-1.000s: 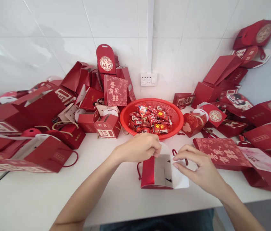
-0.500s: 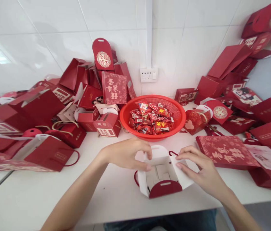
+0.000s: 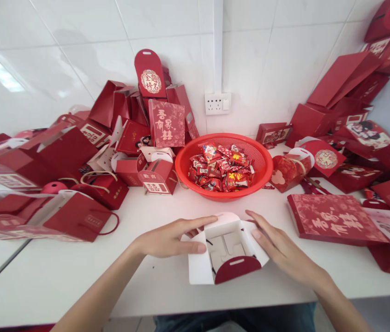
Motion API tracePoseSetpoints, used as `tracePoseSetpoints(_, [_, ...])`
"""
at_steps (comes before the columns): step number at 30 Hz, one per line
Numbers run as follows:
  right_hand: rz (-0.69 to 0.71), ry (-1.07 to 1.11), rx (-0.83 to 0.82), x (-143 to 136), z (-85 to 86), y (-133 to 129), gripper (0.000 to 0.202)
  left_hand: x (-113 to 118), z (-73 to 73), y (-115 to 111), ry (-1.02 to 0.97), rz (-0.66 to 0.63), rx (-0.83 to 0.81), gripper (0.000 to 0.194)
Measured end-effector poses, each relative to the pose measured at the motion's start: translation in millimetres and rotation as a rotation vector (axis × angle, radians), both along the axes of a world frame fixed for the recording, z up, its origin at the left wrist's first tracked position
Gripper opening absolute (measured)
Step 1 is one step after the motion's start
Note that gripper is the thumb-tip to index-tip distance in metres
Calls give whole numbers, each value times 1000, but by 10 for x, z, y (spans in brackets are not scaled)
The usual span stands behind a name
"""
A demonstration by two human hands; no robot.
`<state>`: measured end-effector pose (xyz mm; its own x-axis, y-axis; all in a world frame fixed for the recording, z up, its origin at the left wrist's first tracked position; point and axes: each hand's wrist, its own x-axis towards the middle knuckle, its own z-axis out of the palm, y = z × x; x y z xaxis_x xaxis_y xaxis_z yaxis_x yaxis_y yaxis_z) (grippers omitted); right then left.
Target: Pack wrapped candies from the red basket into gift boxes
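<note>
A small paper gift box (image 3: 230,244), white inside with a dark red curved front flap, stands with its top open at the table's near side. My left hand (image 3: 174,239) is at its left side, thumb over the folded-out white side flap and fingers behind it, the forefinger reaching along the back flap. My right hand (image 3: 281,246) is on the opposite side, its long fingers around the right flap. Nothing but the box's folded bottom panels shows inside. Just behind stands a red plastic basket (image 3: 224,196) of red-wrapped candies (image 3: 220,168).
Red gift boxes (image 3: 65,216) are heaped along the left, and others (image 3: 319,120) are piled on the right. A flat patterned red box (image 3: 336,219) lies right of my right hand. The white table (image 3: 139,290) meets a tiled wall with a socket (image 3: 217,103).
The left flap of the gift box now lies folded outward. My left hand has moved slightly left and down, and my right fingers have straightened along the right flap.
</note>
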<state>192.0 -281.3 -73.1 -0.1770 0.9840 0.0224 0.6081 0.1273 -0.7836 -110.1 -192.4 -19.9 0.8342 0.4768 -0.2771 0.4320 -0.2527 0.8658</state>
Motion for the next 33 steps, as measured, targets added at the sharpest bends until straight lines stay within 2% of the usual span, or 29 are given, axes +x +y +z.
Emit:
tracePoseSetpoints(3, [-100,20,203,53,71,-37,52,-3,-5,-21,12,23,1,70])
tracePoseSetpoints(6, [-125,66,353,77,179,-65,41,5,-18,-25,6,40,12,70])
tracePoseSetpoints(8, [-121,137,299,87,237,-41,39,15,-38,-27,-3,57,6,70])
tracePoseSetpoints(11, [-104,309,84,101,267,57,39,35,-79,-41,-39,99,-35,71])
tracePoseSetpoints(15, [75,502,-138,75,215,163,35,61,-124,-75,-135,137,-150,70])
tracePoseSetpoints(17, [149,516,-174,53,172,173,30,68,-137,-88,-152,151,-197,70])
tracePoseSetpoints(21, [103,426,-172,38,94,158,10,72,-145,-98,-141,173,-219,72])
tracePoseSetpoints(27, [-25,313,-140,-9,43,153,14,79,-153,-79,-122,166,-185,71])
tracePoseSetpoints(33, [107,561,-332,40,82,115,29,61,-137,-88,-106,179,-142,69])
